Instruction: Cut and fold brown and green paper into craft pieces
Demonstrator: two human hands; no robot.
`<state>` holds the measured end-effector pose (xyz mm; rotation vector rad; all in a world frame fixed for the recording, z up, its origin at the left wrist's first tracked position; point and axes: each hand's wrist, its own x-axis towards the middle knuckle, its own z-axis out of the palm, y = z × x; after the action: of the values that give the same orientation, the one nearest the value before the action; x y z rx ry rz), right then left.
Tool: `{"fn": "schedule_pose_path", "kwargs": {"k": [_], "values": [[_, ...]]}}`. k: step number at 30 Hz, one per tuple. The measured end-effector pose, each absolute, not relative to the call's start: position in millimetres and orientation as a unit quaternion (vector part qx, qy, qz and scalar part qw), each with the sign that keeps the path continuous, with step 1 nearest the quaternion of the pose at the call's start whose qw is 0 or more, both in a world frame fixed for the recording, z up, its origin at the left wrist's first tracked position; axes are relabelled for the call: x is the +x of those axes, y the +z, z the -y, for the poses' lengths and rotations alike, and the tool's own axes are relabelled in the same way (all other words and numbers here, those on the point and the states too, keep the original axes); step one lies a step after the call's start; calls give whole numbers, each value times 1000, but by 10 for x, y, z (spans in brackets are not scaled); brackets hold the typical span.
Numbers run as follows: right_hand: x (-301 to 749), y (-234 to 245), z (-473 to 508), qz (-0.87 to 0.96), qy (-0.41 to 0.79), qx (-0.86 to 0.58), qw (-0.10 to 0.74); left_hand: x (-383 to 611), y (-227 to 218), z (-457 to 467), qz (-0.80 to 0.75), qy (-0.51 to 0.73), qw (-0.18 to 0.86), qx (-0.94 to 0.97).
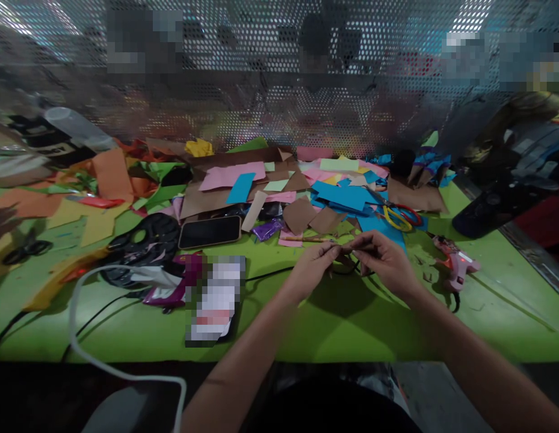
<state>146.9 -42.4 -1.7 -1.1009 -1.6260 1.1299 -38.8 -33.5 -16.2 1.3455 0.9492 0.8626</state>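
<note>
My left hand (pixel 313 264) and my right hand (pixel 382 258) meet above the green table (pixel 333 325), fingers pinched together on a small brown paper piece (pixel 346 248) held between them. The piece is thin and partly hidden by my fingertips. Just beyond my hands lie brown paper scraps (pixel 299 215) and a thin stick (pixel 306 239). A dark cord (pixel 346 272) runs on the table under my hands.
A pink glue gun (pixel 455 262) lies right of my hands. Scissors with red and yellow handles (pixel 399 216) rest on blue paper (pixel 346 195). A phone (pixel 210 231), black tape dispenser (pixel 144 240), white cable (pixel 80 313) and coloured paper scraps fill the left. A perforated metal screen (pixel 279 90) backs the table.
</note>
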Motion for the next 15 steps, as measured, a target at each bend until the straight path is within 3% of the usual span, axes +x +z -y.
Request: {"fn": "schedule_pose_path", "kwargs": {"k": [4, 10, 15], "values": [[1475, -67, 422, 663, 405, -454, 437, -394, -160, 329, -414, 363, 608, 573], [1463, -35, 466, 765, 226, -473, 373, -373, -78, 374, -412, 380, 436, 704], [1392, -25, 519, 832, 154, -463, 265, -267, -108, 424, -378, 373, 524, 666]]}}
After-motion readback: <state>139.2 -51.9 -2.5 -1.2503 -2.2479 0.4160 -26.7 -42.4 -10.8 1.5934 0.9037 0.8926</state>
